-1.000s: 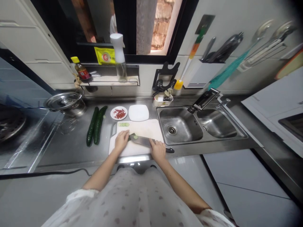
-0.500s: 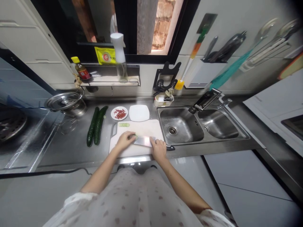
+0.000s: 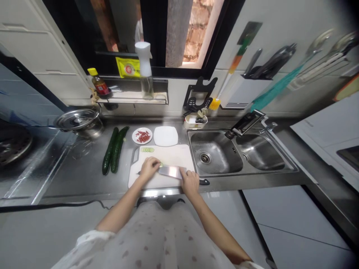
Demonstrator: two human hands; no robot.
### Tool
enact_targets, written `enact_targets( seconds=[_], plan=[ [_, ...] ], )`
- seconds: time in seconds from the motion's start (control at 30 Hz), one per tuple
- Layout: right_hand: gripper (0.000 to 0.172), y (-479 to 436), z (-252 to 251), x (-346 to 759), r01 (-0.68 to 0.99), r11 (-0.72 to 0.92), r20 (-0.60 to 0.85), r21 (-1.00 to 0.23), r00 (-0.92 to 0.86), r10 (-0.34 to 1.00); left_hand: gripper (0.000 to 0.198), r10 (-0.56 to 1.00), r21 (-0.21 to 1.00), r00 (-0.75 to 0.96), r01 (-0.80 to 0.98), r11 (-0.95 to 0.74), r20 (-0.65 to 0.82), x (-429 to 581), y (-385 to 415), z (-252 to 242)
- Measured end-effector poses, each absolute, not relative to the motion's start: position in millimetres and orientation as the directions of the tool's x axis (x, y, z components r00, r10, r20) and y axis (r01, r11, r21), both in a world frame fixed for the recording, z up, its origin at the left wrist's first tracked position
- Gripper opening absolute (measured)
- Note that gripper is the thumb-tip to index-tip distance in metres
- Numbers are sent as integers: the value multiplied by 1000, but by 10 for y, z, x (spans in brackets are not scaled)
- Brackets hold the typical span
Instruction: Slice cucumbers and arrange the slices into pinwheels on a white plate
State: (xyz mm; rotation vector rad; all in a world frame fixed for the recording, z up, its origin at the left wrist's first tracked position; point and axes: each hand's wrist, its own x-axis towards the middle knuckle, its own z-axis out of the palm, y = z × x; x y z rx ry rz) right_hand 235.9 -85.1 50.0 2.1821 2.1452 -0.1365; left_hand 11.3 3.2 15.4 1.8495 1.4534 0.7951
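On the white cutting board (image 3: 179, 155), my right hand (image 3: 190, 182) is closed around a kitchen knife (image 3: 171, 171). Its broad blade points left and its black handle sticks out past my hand. My left hand (image 3: 149, 169) is closed, its fingertips pinched at a small pale-green piece of cucumber (image 3: 160, 164) by the blade's tip end. Most of that piece is hidden by my fingers. A dark sliver (image 3: 138, 172) shows beside my left hand; I cannot make out what it is. A short row of cucumber slices (image 3: 147, 150) lies at the board's upper left.
Two whole cucumbers (image 3: 114, 151) lie left of the board. Behind it stand a small plate (image 3: 134, 138) of chopped red pieces and a white square plate (image 3: 165, 136). A double sink (image 3: 215, 149) is on the right. A lidded steel pot (image 3: 81, 123) stands at the far left.
My left fingers have drawn closer together at the cucumber piece, and the dark sliver now shows left of that hand. The knife stays in my right hand. The view has shifted slightly.
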Motion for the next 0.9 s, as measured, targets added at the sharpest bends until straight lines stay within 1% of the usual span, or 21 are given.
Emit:
enact_targets(
  seconds=[0.07,0.13,0.2,0.27,0.47,0.63,0.77,0.9],
  plan=[
    [49,-863,478,2382,1000,-30,-123,-11,28,992,15,998,809,62,586,-49,15,89,111,96],
    [48,-871,465,2406,999,-45,-135,-18,42,990,18,995,815,-68,572,96,-69,60,229,38],
    [48,-876,463,2428,998,-56,-146,-27,51,988,19,985,799,-131,578,168,-113,40,372,-15],
    [49,-877,473,2440,997,-67,-155,-33,61,986,19,978,769,-156,605,208,-142,33,519,-61],
    [49,-888,514,2435,994,-101,-161,-43,93,983,19,972,686,-200,691,229,-123,51,814,-182],
    [47,-905,502,2440,993,-102,-137,-54,94,986,25,971,614,-218,755,232,-100,57,894,-254],
    [47,-903,502,2448,993,-100,-129,-62,92,987,26,987,587,-155,795,151,-43,52,899,-257],
    [48,-892,517,2445,992,-105,-133,-70,95,987,23,996,559,-86,827,65,12,19,874,-241]
  ],
)
